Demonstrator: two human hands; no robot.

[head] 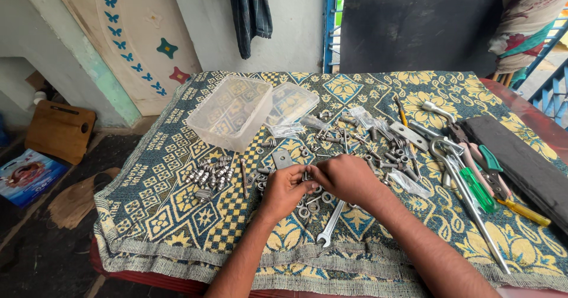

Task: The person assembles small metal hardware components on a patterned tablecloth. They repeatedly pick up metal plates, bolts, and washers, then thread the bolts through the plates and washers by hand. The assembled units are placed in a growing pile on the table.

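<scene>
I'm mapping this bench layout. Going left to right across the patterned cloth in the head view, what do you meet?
Pile of bolts → clear plastic box → left hand → right hand → green-handled screwdriver → dark flat case.

A clear plastic box (231, 112) lies tilted beside its lid (291, 103). A wooden board (60, 129) leans against the wall.

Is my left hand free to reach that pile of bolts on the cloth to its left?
Probably yes. The left hand is beside the pile of bolts, with only bare patterned cloth between them. It is, though, busy pinching small hardware together with the right hand.
</scene>
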